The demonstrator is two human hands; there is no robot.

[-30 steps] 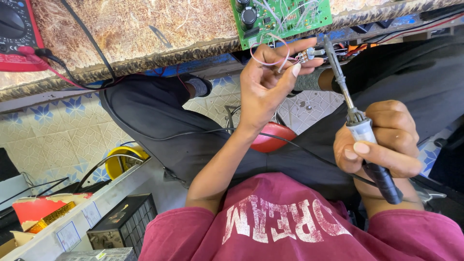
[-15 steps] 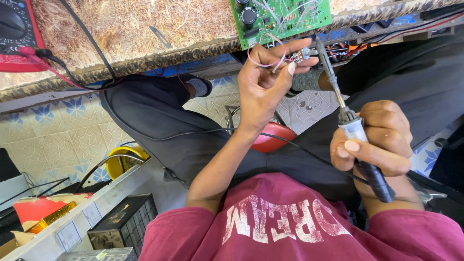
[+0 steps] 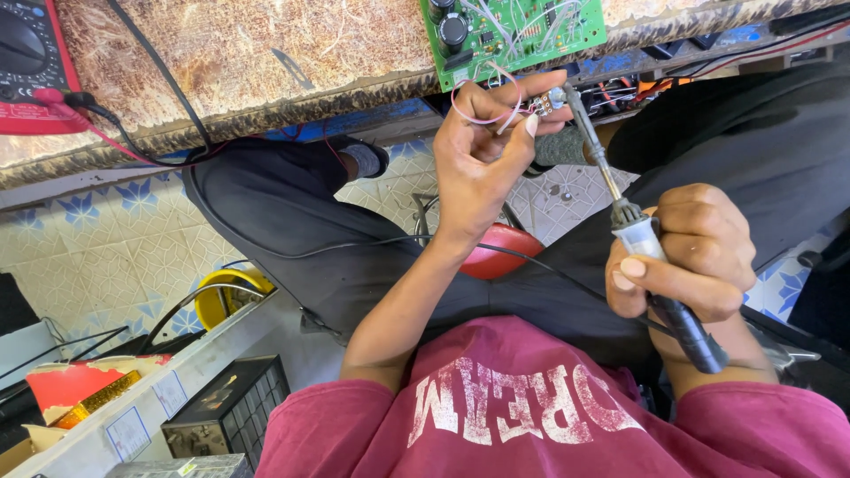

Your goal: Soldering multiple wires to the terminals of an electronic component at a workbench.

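Two bare hands are seen at work above a lap clad in dark trousers, with a maroon shirt (image 3: 522, 416) filling the nearest part of the view. Nearest of the two, the right hand (image 3: 686, 261) is closed in a firm grip around the dark handle of a soldering iron (image 3: 651, 265), the thumb pressed along the pale collar; the iron is held tilted, its metal shaft slanting up and to the left. A little farther off, the left hand (image 3: 482, 150) is raised, and a small wired component (image 3: 542, 104) is pinched between its thumb and fingertips, with thin pale wires (image 3: 482, 111) looped over the fingers. The iron's tip is brought right against that component, just below the edge of the desk; whether it actually touches cannot be told. Beneath the left wrist a red rounded object (image 3: 496, 257) is seen, crossed by a thin black cable. To the left, lower down, a yellow reel (image 3: 217, 296), a black ribbed box (image 3: 230, 412) and a red carton (image 3: 71, 385) are set along a pale shelf, above a tiled floor (image 3: 115, 239) patterned in blue. Farthest away, a green circuit board (image 3: 513, 31) is laid on the worn wooden desk (image 3: 266, 62), overhanging its edge just above the left hand, and a red multimeter (image 3: 31, 66) is placed at the desk's far left with leads trailing from it.
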